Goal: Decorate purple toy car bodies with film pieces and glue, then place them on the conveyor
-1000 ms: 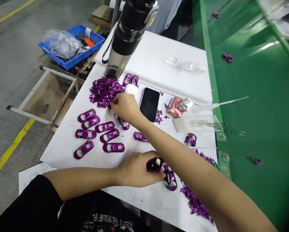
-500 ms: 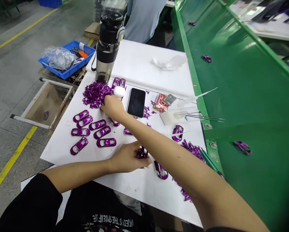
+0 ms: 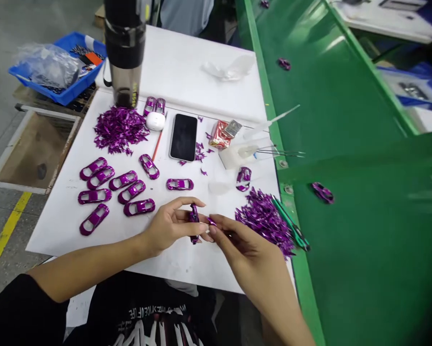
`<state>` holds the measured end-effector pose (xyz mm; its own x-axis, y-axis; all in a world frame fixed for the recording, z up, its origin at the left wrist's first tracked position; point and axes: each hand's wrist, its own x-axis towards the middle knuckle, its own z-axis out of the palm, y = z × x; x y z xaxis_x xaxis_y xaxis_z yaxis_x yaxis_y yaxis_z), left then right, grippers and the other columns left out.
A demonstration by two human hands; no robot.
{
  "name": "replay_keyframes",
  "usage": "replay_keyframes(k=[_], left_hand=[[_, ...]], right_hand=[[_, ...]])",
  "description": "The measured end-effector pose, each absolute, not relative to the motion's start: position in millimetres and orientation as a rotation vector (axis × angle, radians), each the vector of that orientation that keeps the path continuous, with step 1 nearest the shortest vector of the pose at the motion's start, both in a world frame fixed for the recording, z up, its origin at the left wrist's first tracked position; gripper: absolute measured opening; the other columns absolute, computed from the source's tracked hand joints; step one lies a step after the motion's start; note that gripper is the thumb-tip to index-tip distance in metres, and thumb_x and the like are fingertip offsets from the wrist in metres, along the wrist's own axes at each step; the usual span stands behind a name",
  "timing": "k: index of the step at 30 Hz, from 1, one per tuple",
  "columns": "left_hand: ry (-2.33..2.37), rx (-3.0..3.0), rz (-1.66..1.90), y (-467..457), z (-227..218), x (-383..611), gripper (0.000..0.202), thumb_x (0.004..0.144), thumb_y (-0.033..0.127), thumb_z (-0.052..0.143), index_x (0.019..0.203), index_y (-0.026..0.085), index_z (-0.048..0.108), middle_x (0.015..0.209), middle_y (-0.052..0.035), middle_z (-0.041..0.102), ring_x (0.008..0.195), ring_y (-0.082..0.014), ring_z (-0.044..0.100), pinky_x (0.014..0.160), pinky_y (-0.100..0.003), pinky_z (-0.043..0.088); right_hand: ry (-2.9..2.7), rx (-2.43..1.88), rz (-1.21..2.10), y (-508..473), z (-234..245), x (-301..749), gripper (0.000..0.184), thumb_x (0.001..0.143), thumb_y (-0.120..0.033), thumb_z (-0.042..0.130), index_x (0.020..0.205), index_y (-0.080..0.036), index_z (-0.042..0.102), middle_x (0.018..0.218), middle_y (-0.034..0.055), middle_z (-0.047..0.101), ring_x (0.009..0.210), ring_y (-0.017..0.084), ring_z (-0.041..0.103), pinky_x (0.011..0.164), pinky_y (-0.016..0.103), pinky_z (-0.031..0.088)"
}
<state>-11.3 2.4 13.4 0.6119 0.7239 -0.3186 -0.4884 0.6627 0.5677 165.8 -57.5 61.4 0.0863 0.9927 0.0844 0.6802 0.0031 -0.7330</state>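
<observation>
My left hand (image 3: pixel 169 224) pinches a shiny purple toy car shell (image 3: pixel 193 222) upright above the white table (image 3: pixel 187 72). Just to its right, my right hand (image 3: pixel 237 240) holds a small purple part (image 3: pixel 211 221) in its fingertips against the shell. Several more purple car shells (image 3: pixel 111 187) lie in rows to the left. One pile of small purple parts (image 3: pixel 119 129) sits at the back left and another pile (image 3: pixel 264 218) lies close to my right hand.
A dark water bottle (image 3: pixel 125 48), a black phone (image 3: pixel 183 137), a white earbud case (image 3: pixel 155 121) and a red packet (image 3: pixel 221 134) stand behind. The green conveyor (image 3: pixel 346 192) with single purple shells runs along the right. A blue bin (image 3: pixel 57 65) sits at the left.
My right hand came back from the far pile to the front and now meets the shell. My left hand lifted the shell off the table. The camera view shifted.
</observation>
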Motion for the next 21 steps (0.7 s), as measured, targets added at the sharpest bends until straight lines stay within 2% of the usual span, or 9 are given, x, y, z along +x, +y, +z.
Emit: replay_keyframes(k=[2,6,8,11,15,18,21], left_hand=[[0.557,0.507,0.712,0,12,-10,0.045,0.074,0.016,0.087,0.113,0.016,0.065,0.092,-0.0067,0.077,0.073,-0.0179,0.076,0.066,-0.026,0.056],[0.590,0.655,0.705,-6,11,-8,0.042,0.078,0.017,0.085,0.115,0.017,0.066,0.094,-0.0052,0.076,0.077,-0.0164,0.076,0.072,-0.026,0.060],[0.678,0.760,0.723,-10,11,-5,0.046,0.077,0.019,0.086,0.119,0.017,0.067,0.101,-0.0065,0.077,0.083,-0.0158,0.076,0.077,-0.026,0.062],[0.828,0.840,0.777,-15,12,0,0.054,0.078,0.024,0.086,0.128,0.018,0.067,0.113,-0.0082,0.077,0.095,-0.0174,0.075,0.083,-0.027,0.063],[0.837,0.870,0.811,-18,10,4,0.051,0.082,0.025,0.083,0.130,0.016,0.066,0.108,-0.0075,0.077,0.104,-0.0212,0.076,0.100,-0.034,0.062],[0.824,0.869,0.826,-19,7,4,0.051,0.082,0.021,0.082,0.130,0.016,0.065,0.109,-0.0074,0.078,0.104,-0.0227,0.077,0.100,-0.037,0.063],[0.834,0.924,0.846,-21,5,4,0.049,0.081,0.019,0.083,0.127,0.017,0.067,0.112,-0.0074,0.077,0.105,-0.0227,0.076,0.098,-0.035,0.064]], right_hand=[[-1.725,-1.722,0.499,-67,50,161,0.017,0.106,-0.030,0.063,0.114,-0.021,0.076,0.103,0.0078,0.077,0.084,0.029,0.077,0.072,0.036,0.067],[-1.904,-1.649,0.180,-71,48,157,0.023,0.109,-0.020,0.053,0.114,-0.016,0.076,0.102,0.0110,0.077,0.083,0.029,0.077,0.071,0.035,0.067],[-1.790,-1.679,0.239,-72,53,157,0.020,0.108,-0.022,0.059,0.115,-0.018,0.077,0.103,0.0090,0.077,0.082,0.027,0.077,0.075,0.035,0.067],[-1.397,-1.713,0.528,-73,59,152,0.014,0.102,-0.030,0.073,0.113,-0.024,0.080,0.107,0.0058,0.077,0.089,0.029,0.077,0.083,0.038,0.068],[-1.176,-1.637,0.830,-69,57,139,0.017,0.098,-0.033,0.075,0.112,-0.027,0.082,0.106,0.0046,0.077,0.098,0.032,0.076,0.089,0.045,0.068],[-1.204,-1.637,0.779,-67,51,131,0.018,0.099,-0.031,0.072,0.114,-0.027,0.082,0.110,0.0044,0.077,0.099,0.032,0.075,0.093,0.048,0.066],[-1.286,-1.633,0.668,-68,47,125,0.017,0.101,-0.027,0.071,0.113,-0.026,0.082,0.113,0.0043,0.076,0.101,0.031,0.075,0.096,0.048,0.064]])
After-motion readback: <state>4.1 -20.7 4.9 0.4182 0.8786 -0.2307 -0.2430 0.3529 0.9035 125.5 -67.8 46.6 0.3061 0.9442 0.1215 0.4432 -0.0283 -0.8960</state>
